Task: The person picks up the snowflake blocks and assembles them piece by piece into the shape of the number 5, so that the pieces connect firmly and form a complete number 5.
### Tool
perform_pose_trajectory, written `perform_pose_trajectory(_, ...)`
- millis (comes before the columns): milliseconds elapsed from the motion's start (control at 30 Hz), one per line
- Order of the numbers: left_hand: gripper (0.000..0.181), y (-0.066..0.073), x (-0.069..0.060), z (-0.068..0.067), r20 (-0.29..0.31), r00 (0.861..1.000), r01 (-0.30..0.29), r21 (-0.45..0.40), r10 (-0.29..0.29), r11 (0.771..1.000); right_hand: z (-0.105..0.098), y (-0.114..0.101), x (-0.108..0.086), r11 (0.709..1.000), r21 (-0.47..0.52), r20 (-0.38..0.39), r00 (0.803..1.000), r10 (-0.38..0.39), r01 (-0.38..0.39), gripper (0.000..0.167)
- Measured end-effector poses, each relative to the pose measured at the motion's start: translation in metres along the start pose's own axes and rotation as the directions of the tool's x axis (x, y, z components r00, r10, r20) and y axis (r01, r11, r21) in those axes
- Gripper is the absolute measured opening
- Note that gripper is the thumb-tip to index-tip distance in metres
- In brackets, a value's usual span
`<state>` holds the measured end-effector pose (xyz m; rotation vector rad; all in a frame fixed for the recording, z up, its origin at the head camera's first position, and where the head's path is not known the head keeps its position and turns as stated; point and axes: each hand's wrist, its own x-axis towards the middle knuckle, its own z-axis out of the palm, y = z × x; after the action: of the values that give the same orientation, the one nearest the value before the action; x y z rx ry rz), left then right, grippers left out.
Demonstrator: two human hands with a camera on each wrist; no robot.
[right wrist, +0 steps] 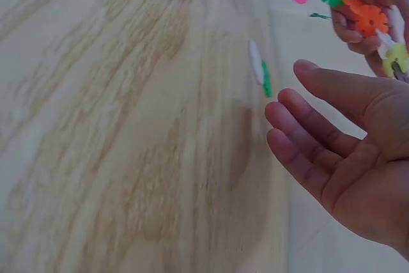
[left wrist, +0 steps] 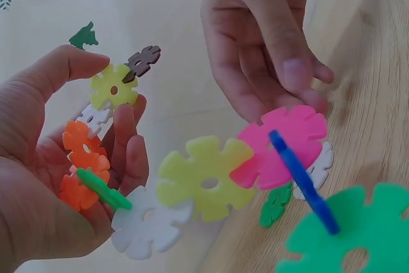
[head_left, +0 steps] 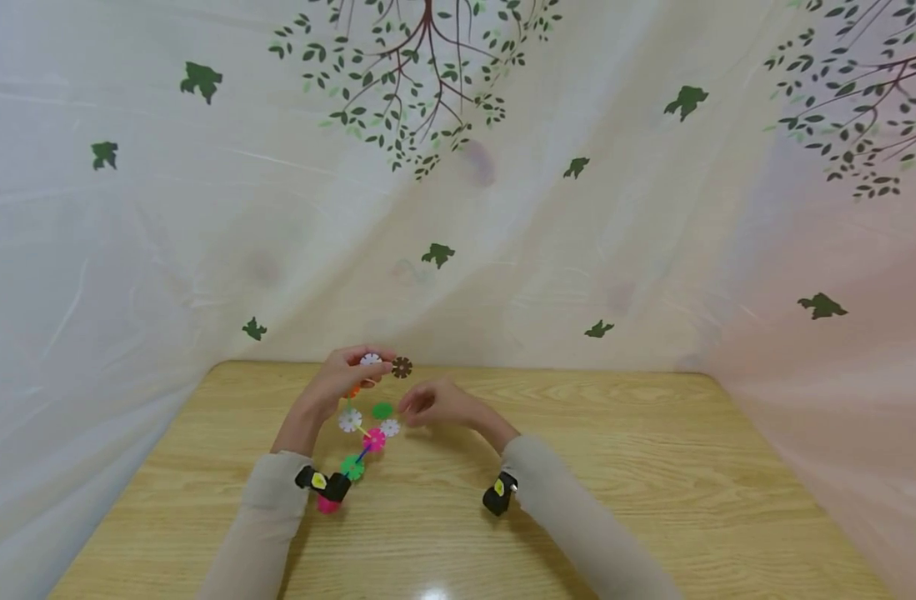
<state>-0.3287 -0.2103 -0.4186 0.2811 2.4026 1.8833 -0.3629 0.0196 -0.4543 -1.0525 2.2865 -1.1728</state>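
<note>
My left hand (head_left: 336, 382) holds a chain of interlocking flower-shaped plastic discs. Its thumb and fingers pinch a yellow disc (left wrist: 114, 97) near the far end, where a brown disc (head_left: 402, 367) is slotted on. Orange discs (left wrist: 78, 191) lie against the palm. From there the chain hangs toward me through a white disc (head_left: 350, 420), a pink disc (head_left: 374, 440), a blue disc (left wrist: 303, 183) and a green disc (head_left: 352, 467). To the right, my right hand (head_left: 446, 402) is held above the table with loosely bent fingers and nothing in them.
A loose green disc (head_left: 382, 410) and a loose white disc (head_left: 390, 427) lie on the wooden table (head_left: 615, 483), between the chain and my right hand. Behind the table's far edge hangs a pale curtain (head_left: 503, 308) printed with leaves and birds.
</note>
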Motion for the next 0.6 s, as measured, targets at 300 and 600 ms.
perform_pose_trajectory(300, 0.039, -0.002, 0.0, -0.001, 0.054, 0.998, -0.024, 0.044, 0.022, 0.999, 0.01, 0.002, 0.016, 0.992, -0.11, 0.11, 0.993, -0.046, 0.058, 0.028)
perform_pose_trajectory(600, 0.038, -0.002, -0.001, -0.001, 0.082, 0.996, -0.022, 0.054, 0.017, 0.998, 0.016, -0.001, 0.018, 0.975, -0.192, 0.149, 0.985, -0.082, 0.11, 0.024)
